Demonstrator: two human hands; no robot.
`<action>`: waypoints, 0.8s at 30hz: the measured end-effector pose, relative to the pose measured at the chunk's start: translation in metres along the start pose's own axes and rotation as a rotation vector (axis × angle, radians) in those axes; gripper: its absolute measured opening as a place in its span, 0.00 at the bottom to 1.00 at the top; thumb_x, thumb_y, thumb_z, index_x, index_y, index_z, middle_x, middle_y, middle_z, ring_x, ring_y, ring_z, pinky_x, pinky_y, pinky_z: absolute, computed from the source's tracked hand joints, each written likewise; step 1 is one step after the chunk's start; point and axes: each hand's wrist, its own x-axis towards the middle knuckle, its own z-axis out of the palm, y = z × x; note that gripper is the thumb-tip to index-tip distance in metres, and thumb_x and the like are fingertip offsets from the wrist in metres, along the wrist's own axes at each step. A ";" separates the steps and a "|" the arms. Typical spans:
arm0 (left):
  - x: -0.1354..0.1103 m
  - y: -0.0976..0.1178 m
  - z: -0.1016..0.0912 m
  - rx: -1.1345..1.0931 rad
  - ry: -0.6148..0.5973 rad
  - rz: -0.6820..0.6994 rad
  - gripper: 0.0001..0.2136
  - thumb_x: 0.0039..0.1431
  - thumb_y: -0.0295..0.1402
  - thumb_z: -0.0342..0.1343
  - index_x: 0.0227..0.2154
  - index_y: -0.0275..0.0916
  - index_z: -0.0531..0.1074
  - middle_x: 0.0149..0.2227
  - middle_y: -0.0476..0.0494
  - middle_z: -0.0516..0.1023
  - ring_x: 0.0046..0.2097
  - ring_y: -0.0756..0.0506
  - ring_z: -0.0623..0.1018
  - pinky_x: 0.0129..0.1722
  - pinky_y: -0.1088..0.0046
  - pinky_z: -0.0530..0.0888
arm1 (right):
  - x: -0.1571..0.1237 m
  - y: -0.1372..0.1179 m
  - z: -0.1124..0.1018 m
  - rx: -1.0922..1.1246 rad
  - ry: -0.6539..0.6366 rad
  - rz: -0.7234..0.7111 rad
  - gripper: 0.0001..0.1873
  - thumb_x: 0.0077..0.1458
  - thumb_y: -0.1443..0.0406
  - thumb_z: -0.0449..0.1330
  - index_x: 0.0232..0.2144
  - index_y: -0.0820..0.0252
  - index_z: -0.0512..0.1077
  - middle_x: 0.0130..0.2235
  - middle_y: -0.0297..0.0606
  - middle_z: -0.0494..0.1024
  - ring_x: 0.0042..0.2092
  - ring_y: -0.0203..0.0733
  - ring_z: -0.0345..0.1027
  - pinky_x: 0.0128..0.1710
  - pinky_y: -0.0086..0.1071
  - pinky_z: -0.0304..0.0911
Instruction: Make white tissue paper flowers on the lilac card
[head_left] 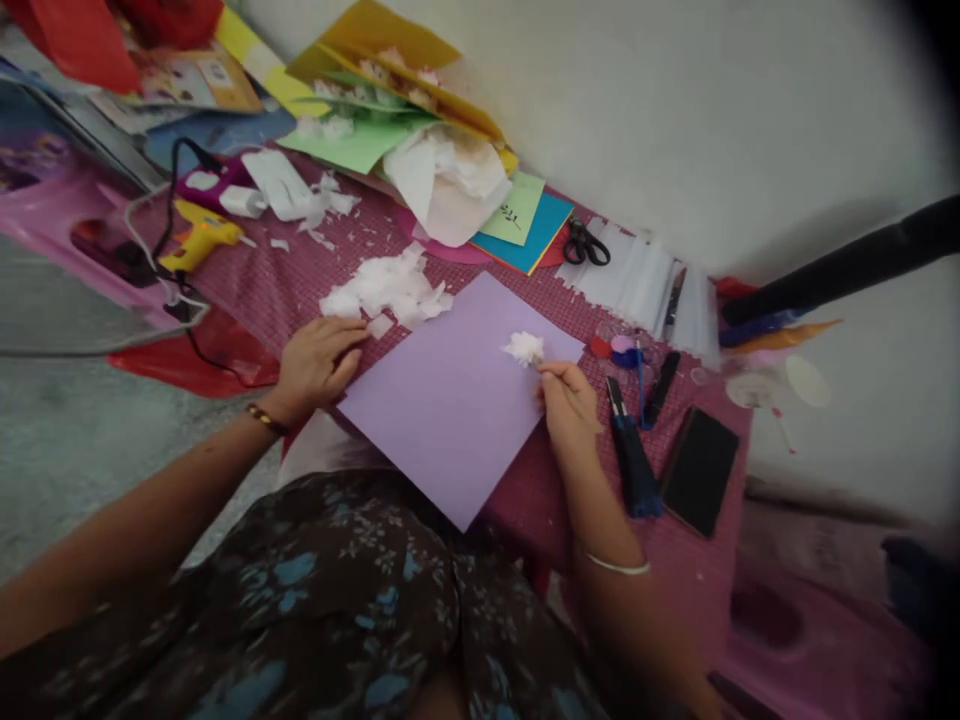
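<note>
Hands: left hand lies loosely curled on the counter at the left corner of the purple sheet, grasping nothing that shows; right hand pinches a white tissue tuft between its fingertips.
Glue gun: yellow, lying far left, with cords trailing past the counter's edge.
Tissue scraps: loose white heap just beyond the left hand, touching the sheet's upper-left edge.
Purple sheet: flat and turned corner-on; its near corner appears to reach past the counter toward the lap.
White tissue tuft: on the sheet near its right corner, just above the right hand.
Scissors, blue cutter, black phone: right of the sheet, apart from it.
Risk: too firm a pinch would likely crush or tear the tuft; the overhanging sheet may slide if the left hand eases off; a passing wrist could scatter the scraps.
</note>
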 end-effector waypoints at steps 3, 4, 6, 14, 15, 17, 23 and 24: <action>0.002 -0.001 0.000 -0.045 0.012 -0.021 0.12 0.52 0.39 0.57 0.40 0.50 0.78 0.51 0.49 0.79 0.54 0.36 0.74 0.59 0.53 0.64 | -0.011 -0.002 0.001 -0.040 -0.065 -0.026 0.09 0.56 0.60 0.55 0.36 0.55 0.73 0.25 0.30 0.71 0.26 0.37 0.63 0.26 0.31 0.58; 0.002 -0.001 0.000 -0.022 0.006 -0.007 0.13 0.53 0.39 0.56 0.41 0.50 0.78 0.51 0.50 0.79 0.54 0.37 0.73 0.59 0.53 0.64 | -0.014 -0.002 0.002 -0.045 -0.074 -0.036 0.09 0.56 0.60 0.55 0.36 0.56 0.73 0.26 0.30 0.71 0.27 0.37 0.63 0.27 0.31 0.59; 0.001 0.000 0.000 0.079 -0.025 0.034 0.14 0.58 0.38 0.53 0.46 0.47 0.76 0.53 0.49 0.77 0.55 0.39 0.73 0.59 0.54 0.64 | -0.018 -0.003 0.002 -0.040 -0.076 -0.051 0.09 0.57 0.60 0.55 0.36 0.56 0.73 0.26 0.30 0.71 0.28 0.37 0.64 0.29 0.31 0.61; -0.008 0.011 0.004 0.316 0.153 0.095 0.13 0.63 0.36 0.51 0.44 0.37 0.76 0.50 0.43 0.79 0.55 0.41 0.73 0.64 0.50 0.59 | -0.042 -0.013 -0.012 -0.073 0.018 -0.128 0.10 0.63 0.58 0.54 0.38 0.55 0.72 0.32 0.33 0.76 0.36 0.40 0.70 0.41 0.35 0.65; -0.010 0.011 0.004 0.300 0.190 0.123 0.12 0.62 0.35 0.53 0.43 0.37 0.76 0.50 0.43 0.79 0.54 0.41 0.73 0.65 0.50 0.58 | -0.052 -0.013 -0.013 -0.132 0.054 -0.119 0.10 0.63 0.58 0.54 0.39 0.55 0.72 0.33 0.34 0.76 0.38 0.41 0.71 0.43 0.36 0.65; -0.013 0.007 0.005 0.250 0.200 0.178 0.12 0.59 0.33 0.55 0.45 0.37 0.74 0.52 0.42 0.78 0.55 0.40 0.74 0.63 0.50 0.61 | -0.073 -0.011 -0.011 -0.250 0.148 -0.094 0.11 0.64 0.58 0.53 0.40 0.55 0.72 0.37 0.36 0.77 0.42 0.42 0.71 0.48 0.38 0.64; -0.016 -0.019 0.002 0.011 0.077 0.550 0.05 0.57 0.28 0.60 0.37 0.40 0.76 0.41 0.45 0.83 0.41 0.43 0.80 0.44 0.66 0.74 | -0.100 0.007 0.031 -0.672 0.363 -0.129 0.11 0.63 0.63 0.52 0.43 0.58 0.72 0.46 0.45 0.76 0.49 0.48 0.68 0.53 0.46 0.62; -0.016 -0.023 0.001 -0.022 0.074 0.567 0.07 0.56 0.27 0.61 0.38 0.40 0.76 0.42 0.46 0.83 0.42 0.43 0.81 0.44 0.66 0.74 | -0.098 0.008 0.037 -0.749 0.357 -0.151 0.11 0.62 0.64 0.52 0.43 0.58 0.72 0.46 0.46 0.76 0.49 0.49 0.67 0.53 0.47 0.61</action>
